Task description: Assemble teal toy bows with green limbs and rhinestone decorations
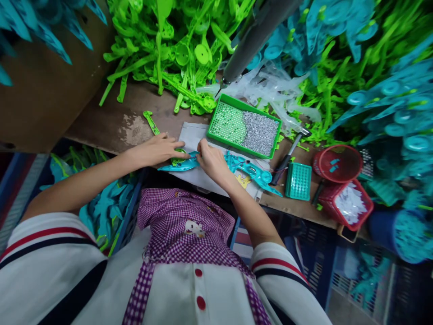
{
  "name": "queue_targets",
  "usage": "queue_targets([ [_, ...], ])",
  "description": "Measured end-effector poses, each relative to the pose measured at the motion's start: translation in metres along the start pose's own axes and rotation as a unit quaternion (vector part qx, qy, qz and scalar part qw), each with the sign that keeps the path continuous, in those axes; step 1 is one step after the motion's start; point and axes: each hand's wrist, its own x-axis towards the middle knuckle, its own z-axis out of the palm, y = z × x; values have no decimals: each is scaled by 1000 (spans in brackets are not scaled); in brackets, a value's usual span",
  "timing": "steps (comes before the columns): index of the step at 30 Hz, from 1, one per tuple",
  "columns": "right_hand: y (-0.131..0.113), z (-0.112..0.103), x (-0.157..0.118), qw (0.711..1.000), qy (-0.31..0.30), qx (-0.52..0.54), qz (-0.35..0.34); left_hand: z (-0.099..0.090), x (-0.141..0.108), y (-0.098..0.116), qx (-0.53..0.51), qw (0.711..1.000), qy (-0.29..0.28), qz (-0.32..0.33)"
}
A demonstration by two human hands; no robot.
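My left hand (160, 150) lies over a long bright-green plastic lever, holding it down. The lever's arm (150, 123) sticks out beyond my knuckles, and its round end (179, 156) shows between my thumb and fingers. Beneath is a long blue plastic shell (250, 170), lying flat on a pale cloth (191, 132), with thin dark wires and small parts along its right half. My right hand (212, 161) is closed in a pinch above the middle of the shell, close to the lever's round end. What its fingertips hold is hidden.
Behind the cloth sits a green tray (210, 132) of small metal screws. A dark powered screwdriver (250, 45) hangs above it. A hand screwdriver (287, 158), teal tray (298, 181) and red containers (338, 163) stand right. Green parts (182, 54) and blue parts (402, 122) pile up around.
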Motion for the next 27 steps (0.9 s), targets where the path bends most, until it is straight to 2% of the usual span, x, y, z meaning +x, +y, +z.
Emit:
queue_targets([
  [5, 4, -1, -1, 1000, -5, -8, 4, 2, 0, -1, 15, 1000, -11, 1],
  [11, 12, 8, -6, 999, 35, -4, -10, 5, 1, -4, -6, 1000, -5, 1],
  [21, 17, 4, -4, 1000, 9, 2, 10, 8, 0, -6, -21, 1000, 15, 4],
  [27, 26, 9, -6, 996, 22, 22, -87, 5, -2, -4, -10, 1000, -7, -3],
])
